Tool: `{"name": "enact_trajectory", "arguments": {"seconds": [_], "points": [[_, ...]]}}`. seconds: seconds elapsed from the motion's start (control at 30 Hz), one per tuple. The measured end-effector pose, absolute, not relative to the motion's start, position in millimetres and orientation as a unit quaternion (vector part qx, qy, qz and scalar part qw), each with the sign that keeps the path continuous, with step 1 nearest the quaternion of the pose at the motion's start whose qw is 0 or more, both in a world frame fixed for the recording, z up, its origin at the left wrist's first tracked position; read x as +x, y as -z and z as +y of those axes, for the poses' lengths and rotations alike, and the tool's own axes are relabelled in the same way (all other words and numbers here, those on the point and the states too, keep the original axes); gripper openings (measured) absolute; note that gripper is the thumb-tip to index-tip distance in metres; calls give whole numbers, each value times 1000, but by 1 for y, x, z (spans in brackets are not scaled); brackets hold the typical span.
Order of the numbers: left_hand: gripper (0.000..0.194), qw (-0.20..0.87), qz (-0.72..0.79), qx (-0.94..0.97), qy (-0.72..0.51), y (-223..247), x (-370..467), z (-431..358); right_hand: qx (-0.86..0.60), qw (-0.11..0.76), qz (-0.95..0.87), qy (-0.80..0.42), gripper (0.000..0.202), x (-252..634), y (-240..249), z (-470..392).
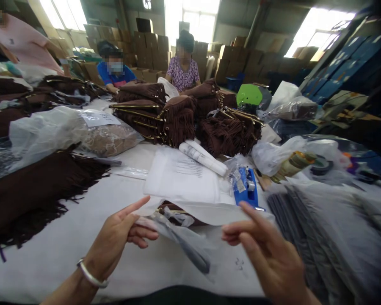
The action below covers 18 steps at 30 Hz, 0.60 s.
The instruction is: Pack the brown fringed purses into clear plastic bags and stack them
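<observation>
A translucent white plastic bag [197,241] lies in front of me with its mouth gaping. Inside the mouth shows part of a dark brown item with a gold zipper [184,214], with crumpled clear wrapping on it. A dark grey strip [193,254] shows through the plastic. My left hand [120,233], with a silver bangle on the wrist, pinches the left edge of the mouth between thumb and curled fingers, index finger stretched out. My right hand [266,250], slightly blurred, is at the right side of the mouth, its thumb and index finger apart.
Flat white bags [180,182] and a blue tape dispenser [246,186] lie beyond. Brown fringed bags [165,114] are piled further back. Brown fringed material [34,190] lies left, grey wrapped pieces [305,233] right. Three people are across the table.
</observation>
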<state>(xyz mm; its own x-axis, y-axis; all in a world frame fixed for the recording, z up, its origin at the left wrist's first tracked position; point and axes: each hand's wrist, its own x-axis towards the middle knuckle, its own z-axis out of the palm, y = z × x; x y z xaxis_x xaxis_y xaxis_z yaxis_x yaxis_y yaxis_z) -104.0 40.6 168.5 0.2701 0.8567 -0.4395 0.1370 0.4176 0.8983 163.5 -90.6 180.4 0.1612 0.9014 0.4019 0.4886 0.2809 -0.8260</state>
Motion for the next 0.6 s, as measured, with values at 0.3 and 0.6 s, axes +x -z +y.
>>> {"name": "enact_trajectory", "arguments": {"seconds": [0.3,0.6], "points": [[61,635,526,529,-201,-177,-110,40,-561,159,-761,-285,49,111,-167,-42],[68,680,451,576,47,-105,-181,-18,-587,129,-706,-374,41,130,-125,-71]]}}
